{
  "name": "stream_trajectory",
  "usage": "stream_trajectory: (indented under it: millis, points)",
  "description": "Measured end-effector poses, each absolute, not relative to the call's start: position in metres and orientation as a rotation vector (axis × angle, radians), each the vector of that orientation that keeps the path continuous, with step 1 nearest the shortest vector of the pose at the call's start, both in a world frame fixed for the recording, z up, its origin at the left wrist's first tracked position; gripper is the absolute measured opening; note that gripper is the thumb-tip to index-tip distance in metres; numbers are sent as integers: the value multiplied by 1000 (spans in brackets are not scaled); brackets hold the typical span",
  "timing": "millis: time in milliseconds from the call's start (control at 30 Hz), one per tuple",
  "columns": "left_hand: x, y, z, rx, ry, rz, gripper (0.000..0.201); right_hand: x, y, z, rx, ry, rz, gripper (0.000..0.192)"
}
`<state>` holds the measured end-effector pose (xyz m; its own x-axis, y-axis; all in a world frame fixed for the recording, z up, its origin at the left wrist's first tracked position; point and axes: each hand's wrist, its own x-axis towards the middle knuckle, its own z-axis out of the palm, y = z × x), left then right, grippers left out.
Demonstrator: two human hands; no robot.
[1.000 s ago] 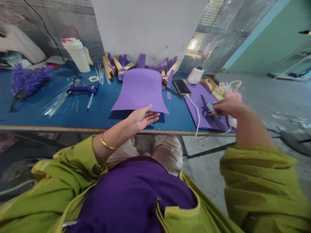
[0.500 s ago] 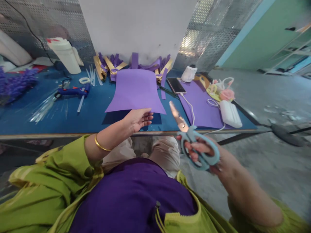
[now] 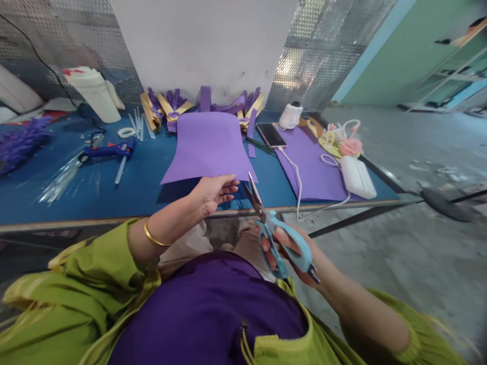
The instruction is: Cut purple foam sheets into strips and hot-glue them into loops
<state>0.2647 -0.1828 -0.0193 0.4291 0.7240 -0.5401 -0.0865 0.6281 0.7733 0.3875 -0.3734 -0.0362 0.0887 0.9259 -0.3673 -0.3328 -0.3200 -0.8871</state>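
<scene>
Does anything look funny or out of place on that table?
One thing: the white cable between the phone and the white block droops over the blue table's front edge, so it might get snagged.

No readable text, labels, brands, numbers or signs in view.
</scene>
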Motion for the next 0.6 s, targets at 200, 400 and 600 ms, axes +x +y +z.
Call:
stream_trajectory:
  millis: [200, 400, 600]
  points:
    - [265, -184, -19, 752, 993, 562, 12, 378, -351, -32, -1293, -650, 1400, 56]
    - [265, -185, -19, 755, 1013, 568, 13, 370, -341, -36, -1295, -614, 1365, 56]
    - [265, -186, -20, 742, 1016, 578, 14, 363, -335, -42, -1296, -601, 1362, 60]
